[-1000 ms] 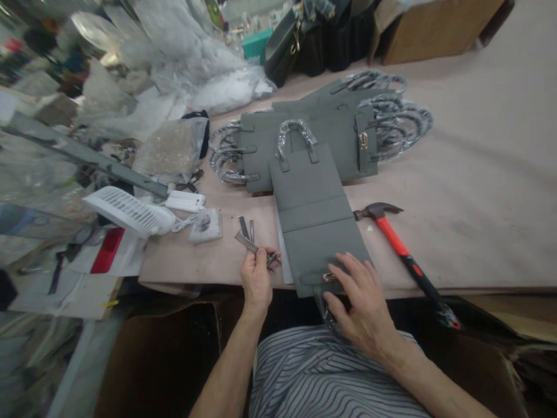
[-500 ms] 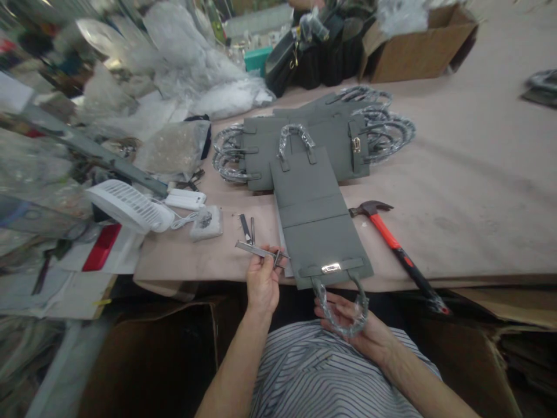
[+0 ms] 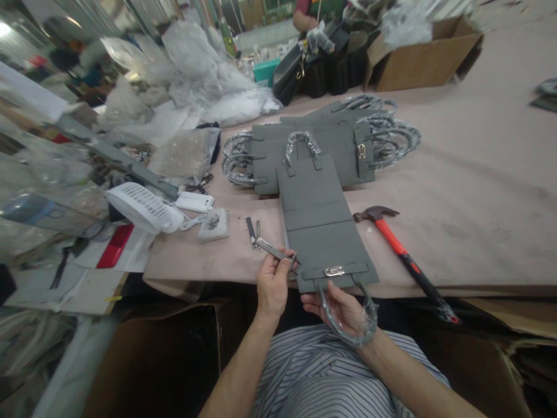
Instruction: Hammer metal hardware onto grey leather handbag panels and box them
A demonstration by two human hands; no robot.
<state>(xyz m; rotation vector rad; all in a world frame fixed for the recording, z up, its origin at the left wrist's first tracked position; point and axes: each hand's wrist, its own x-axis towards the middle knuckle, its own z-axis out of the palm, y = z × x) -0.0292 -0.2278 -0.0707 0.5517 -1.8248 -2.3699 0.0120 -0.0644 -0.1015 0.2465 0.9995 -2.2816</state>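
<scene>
A grey bag panel [image 3: 319,206] lies lengthwise in front of me, a plastic-wrapped handle at each end. Its near end carries a strap with a shiny metal lock plate [image 3: 334,271]. My left hand [image 3: 273,287] is closed on a narrow, flat metal tool [image 3: 272,248] beside the panel's near left corner; a second thin metal piece shows at the fingertips. My right hand [image 3: 342,310] is at the panel's near edge, behind the wrapped near handle [image 3: 365,337], thumb on the edge and fingers curled below. To the right rests a claw hammer [image 3: 398,247] with a red and black grip.
Beyond the panel are stacked grey bag panels [image 3: 265,151] with wrapped handles. Small dark tools [image 3: 251,231], a white block [image 3: 214,225] and a white fan [image 3: 141,206] lie left. Black bags [image 3: 289,72] and a cardboard box [image 3: 429,61] stand behind; another person's arm [image 3: 302,20] shows there.
My right hand has moved up to the panel's near edge, its thumb now against it. The left hand still holds the metal tool, now tilted more steeply. The view has shifted slightly.
</scene>
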